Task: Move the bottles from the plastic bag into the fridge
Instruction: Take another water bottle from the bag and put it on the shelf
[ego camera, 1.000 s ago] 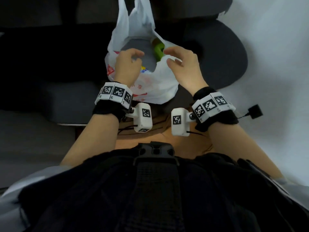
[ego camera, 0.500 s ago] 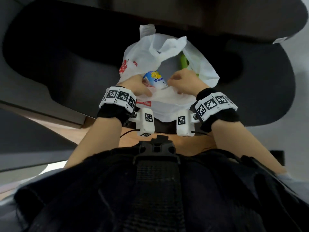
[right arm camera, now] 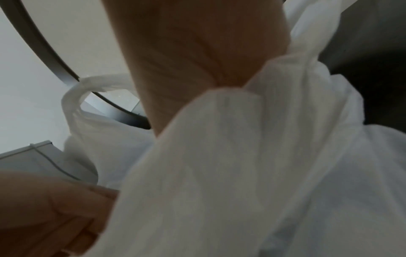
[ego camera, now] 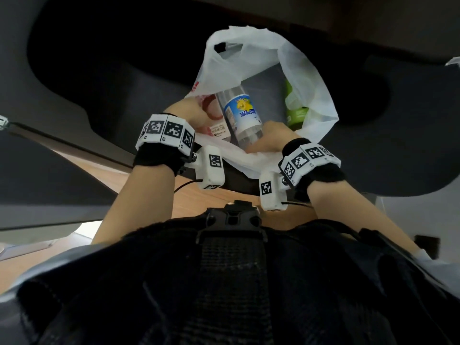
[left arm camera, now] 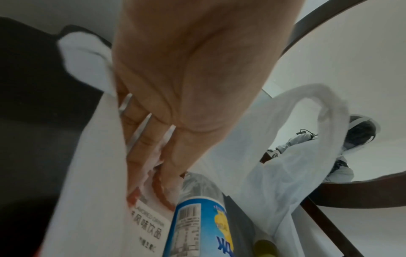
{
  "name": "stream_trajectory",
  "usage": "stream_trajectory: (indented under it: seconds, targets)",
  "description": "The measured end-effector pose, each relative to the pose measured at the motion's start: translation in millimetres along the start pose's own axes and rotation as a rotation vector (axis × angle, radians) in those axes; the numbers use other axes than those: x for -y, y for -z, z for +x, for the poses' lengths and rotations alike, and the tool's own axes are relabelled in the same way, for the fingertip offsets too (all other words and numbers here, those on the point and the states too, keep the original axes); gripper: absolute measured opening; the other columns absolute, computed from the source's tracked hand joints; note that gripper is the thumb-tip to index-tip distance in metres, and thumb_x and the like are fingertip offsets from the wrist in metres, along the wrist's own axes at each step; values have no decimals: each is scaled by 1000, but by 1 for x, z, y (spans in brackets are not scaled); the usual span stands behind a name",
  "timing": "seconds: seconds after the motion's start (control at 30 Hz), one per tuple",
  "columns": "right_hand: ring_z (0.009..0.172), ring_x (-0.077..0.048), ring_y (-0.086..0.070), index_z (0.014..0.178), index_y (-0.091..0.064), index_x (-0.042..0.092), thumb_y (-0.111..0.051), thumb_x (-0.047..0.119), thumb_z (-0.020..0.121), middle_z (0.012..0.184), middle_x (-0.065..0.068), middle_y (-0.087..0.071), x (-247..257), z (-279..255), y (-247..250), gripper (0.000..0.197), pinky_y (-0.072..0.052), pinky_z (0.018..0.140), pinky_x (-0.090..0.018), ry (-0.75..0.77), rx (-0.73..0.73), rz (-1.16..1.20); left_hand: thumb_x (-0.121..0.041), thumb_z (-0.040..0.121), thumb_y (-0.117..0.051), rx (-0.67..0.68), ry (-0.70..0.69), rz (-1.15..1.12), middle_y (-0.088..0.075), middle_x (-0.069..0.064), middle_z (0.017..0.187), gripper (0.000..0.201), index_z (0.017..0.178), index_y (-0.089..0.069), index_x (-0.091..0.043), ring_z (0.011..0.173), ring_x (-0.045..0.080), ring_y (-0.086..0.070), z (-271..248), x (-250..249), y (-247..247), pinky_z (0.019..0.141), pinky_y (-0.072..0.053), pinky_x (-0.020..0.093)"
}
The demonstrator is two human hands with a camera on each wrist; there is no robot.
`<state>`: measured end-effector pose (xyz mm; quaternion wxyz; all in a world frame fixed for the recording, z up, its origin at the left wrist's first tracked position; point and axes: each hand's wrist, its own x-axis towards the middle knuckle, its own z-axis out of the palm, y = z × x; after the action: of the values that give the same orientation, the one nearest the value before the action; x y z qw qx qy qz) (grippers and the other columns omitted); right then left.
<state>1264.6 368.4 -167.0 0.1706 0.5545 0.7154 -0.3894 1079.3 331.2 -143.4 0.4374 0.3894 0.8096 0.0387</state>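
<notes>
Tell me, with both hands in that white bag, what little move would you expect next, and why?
Probably the left hand lifts the pink-labelled bottle up out of the plastic bag. Its fingers already wrap that bottle, while the right hand grips the bag's near edge, holding the mouth open. The blue-labelled bottle and green bottle lie unheld.

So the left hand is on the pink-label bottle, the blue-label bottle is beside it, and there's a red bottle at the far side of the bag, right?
Not quite: the bottle at the far side of the bag is green, not red, as the head view shows. The left hand is on the pink-label bottle, with the blue-label bottle beside it.
</notes>
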Motion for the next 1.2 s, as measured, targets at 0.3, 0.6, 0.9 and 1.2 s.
stream_trajectory:
  seconds: [0.3, 0.6, 0.9, 1.2]
  targets:
    - [102, -30, -61, 116, -53, 2, -76, 40, 71, 113, -15, -61, -1, -6, -5, 63, -46, 75, -30, -33, -197, 94, -22, 74, -75, -136, -121, -183, -72, 6, 97, 32, 104, -67, -16, 84, 23, -68, 3, -1, 1, 89, -56, 37]
    - [78, -24, -58, 96, -63, 0, -79, 27, 65, 83, -8, -58, -9, -21, 26, 44, -42, 63, -30, 41, -354, 232, -3, 83, -65, -71, -602, 179, -34, 9, 149, 62, 138, -46, -25, 137, 32, -32, 11, -31, -18, 117, -28, 41]
    - [107, -27, -57, 123, -56, 4, -77, 6, 63, 116, -14, -63, -22, -39, 20, 64, -44, 82, -27, 169, -471, 285, -36, 64, -82, -83, -714, 637, -50, 5, 133, 73, 127, -47, -25, 133, 30, -36, 15, -75, -43, 111, -25, 58]
    - [113, -22, -50, 128, -48, 12, -75, 10, 68, 125, -9, -54, -33, -44, 22, 66, -39, 84, -22, 112, -502, 391, -29, 61, -85, -162, -788, 530, -61, 3, 123, 67, 120, -53, -23, 113, 29, -55, 20, -72, -41, 99, -42, 46]
